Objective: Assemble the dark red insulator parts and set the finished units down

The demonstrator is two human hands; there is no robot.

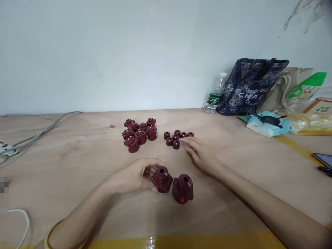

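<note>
My left hand (137, 175) is closed around the side of a maroon lamp holder (163, 183), which stands on the table with a round, holed cap on top and a red mark low on its side. Just right of it, apart from my hands, is a second capped lamp holder (183, 189). My right hand (198, 154) reaches forward with its fingers stretched out, fingertips at the edge of a group of several small maroon caps (175, 136); whether it touches one I cannot tell. Several lamp holders without caps (140, 135), brass screws showing on top, stand further left.
Along the wall at the right are a water bottle (214, 97), a dark patterned bag (251, 88) and a blue tissue pack (267, 126) with a black item on it. A phone (324, 159) lies at the right edge. Grey cables (49, 128) run along the left.
</note>
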